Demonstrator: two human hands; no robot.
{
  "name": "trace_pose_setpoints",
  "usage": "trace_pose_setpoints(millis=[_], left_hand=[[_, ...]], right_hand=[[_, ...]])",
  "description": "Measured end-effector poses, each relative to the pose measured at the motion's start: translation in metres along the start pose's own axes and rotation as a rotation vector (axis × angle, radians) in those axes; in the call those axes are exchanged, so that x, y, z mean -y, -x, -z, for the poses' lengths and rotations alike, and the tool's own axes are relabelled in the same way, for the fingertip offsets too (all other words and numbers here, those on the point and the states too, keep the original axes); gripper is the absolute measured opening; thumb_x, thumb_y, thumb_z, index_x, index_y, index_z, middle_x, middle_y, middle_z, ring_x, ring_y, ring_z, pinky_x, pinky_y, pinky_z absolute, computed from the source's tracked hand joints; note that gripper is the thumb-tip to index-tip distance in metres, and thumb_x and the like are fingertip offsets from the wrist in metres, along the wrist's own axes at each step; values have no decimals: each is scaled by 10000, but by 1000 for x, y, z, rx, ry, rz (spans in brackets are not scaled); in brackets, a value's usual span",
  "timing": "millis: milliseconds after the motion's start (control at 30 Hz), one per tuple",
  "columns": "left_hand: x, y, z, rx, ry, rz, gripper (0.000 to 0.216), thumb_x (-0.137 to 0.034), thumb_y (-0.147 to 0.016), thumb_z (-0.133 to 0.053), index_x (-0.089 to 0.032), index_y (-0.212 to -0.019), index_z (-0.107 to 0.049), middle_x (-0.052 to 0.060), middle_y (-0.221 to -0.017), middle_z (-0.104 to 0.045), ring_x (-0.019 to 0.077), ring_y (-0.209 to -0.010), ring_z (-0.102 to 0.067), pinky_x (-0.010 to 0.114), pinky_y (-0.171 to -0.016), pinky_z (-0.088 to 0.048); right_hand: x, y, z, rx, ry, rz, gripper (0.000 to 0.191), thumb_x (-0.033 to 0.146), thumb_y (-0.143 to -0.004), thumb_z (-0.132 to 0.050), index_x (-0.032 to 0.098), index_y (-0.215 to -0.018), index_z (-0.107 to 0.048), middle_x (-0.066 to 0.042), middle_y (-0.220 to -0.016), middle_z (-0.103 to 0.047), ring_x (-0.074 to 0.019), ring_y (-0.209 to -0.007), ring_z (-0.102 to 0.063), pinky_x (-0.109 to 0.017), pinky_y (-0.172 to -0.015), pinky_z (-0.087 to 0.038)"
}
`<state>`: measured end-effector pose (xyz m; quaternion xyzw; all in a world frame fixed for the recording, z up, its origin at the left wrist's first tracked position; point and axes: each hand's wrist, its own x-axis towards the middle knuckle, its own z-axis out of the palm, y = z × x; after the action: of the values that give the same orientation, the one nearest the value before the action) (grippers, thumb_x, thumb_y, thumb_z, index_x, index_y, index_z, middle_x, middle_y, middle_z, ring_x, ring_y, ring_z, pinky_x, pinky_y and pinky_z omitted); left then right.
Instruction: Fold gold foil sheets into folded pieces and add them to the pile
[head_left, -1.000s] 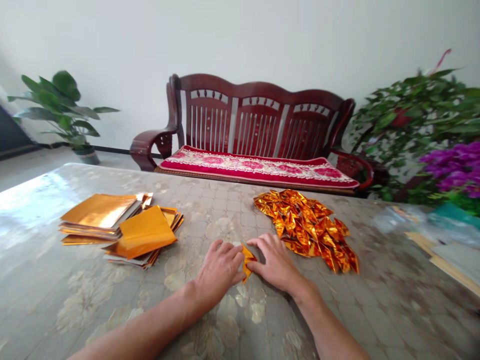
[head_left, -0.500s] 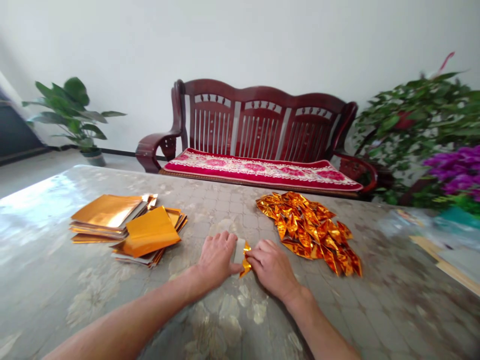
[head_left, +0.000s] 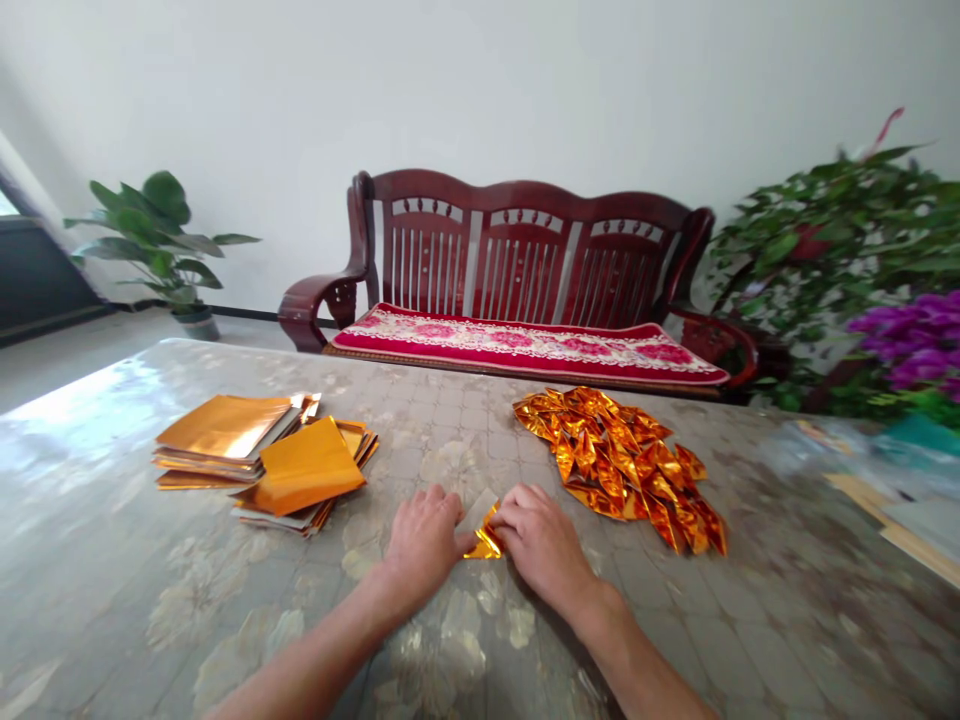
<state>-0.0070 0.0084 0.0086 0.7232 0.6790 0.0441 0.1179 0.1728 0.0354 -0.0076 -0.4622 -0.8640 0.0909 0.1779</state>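
Observation:
Between my hands, low over the table, is a partly folded sheet of gold foil paper [head_left: 486,543], with a pale grey strip of its back showing at the top. My left hand [head_left: 426,537] grips its left side, thumb at the lower corner. My right hand [head_left: 538,535] pinches the right edge with fingers curled; the fingertips are partly hidden. On the left lie stacks of flat gold foil sheets [head_left: 311,465], gold on one face and grey on the other. To the right spreads a heap of folded foil pieces [head_left: 619,460], shiny and pointed.
A patterned cover lies over the table [head_left: 420,650]. Clear plastic bags [head_left: 832,450] and a light wooden strip [head_left: 892,520] are at the right edge. Behind stand a dark red wooden bench [head_left: 517,260], a potted plant [head_left: 161,245] and purple flowers [head_left: 911,340].
The foil paper has turned, its grey strip now slanting to the upper right. My left hand has shifted slightly left and down; the view has moved a little.

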Motion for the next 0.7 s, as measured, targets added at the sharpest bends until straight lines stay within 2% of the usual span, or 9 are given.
trace_pose_setpoints(millis=[67, 200, 300, 367, 500, 567, 700], left_hand=[[-1, 1, 1, 8, 18, -6, 155, -360, -832, -641, -216, -885, -662, 53, -969, -692, 240, -943, -660, 308, -762, -452], [2, -4, 4, 13, 3, -39, 103, -314, -834, -635, -216, -856, -659, 36, -919, -726, 234, -909, -678, 308, -746, -440], [9, -13, 7, 1, -86, -164, 85, -274, -847, -621, -200, -871, -654, 52, -895, -737, 247, -899, -683, 320, -738, -435], [13, -21, 10, -2, -111, -239, 70, -250, -855, -614, -197, -882, -650, 56, -899, -735, 249, -904, -677, 326, -747, -433], [18, -31, 12, 1, -132, -349, 50, -223, -881, -599, -200, -894, -640, 57, -917, -720, 244, -923, -651, 334, -777, -426], [20, -32, 11, -20, -142, -390, 50, -225, -897, -593, -197, -900, -634, 58, -917, -711, 241, -920, -639, 336, -782, -423], [24, -31, 4, -105, -151, -430, 67, -238, -917, -592, -190, -879, -618, 44, -876, -694, 229, -864, -625, 329, -749, -417]], right_hand=[[-6, -1, -1, -13, -49, 44, 226, 112, -902, -570, 261, -840, -729, -6, -937, -657, -171, -952, -589, -263, -823, -437], [-13, -1, -5, 35, -112, 50, 228, 106, -906, -553, 259, -870, -718, 10, -902, -649, -146, -878, -613, -238, -763, -448], [-11, -1, -7, 26, -112, -19, 183, 127, -904, -557, 252, -894, -690, 12, -881, -657, -154, -840, -627, -252, -723, -450], [-8, -2, -8, -36, -108, -71, 162, 123, -875, -587, 240, -961, -660, -1, -910, -661, -179, -880, -626, -275, -742, -458], [-10, -5, -9, -160, -87, -28, 452, 113, -808, -660, 244, -1235, -590, -57, -1149, -627, -244, -1099, -552, -354, -924, -434], [-15, -8, -11, -124, -115, 4, 415, 129, -816, -667, 270, -1204, -631, -40, -1130, -638, -235, -1081, -546, -346, -926, -425], [-21, -14, -15, -65, -169, -43, 183, 175, -836, -670, 281, -970, -734, -8, -939, -671, -202, -954, -560, -305, -848, -417]])
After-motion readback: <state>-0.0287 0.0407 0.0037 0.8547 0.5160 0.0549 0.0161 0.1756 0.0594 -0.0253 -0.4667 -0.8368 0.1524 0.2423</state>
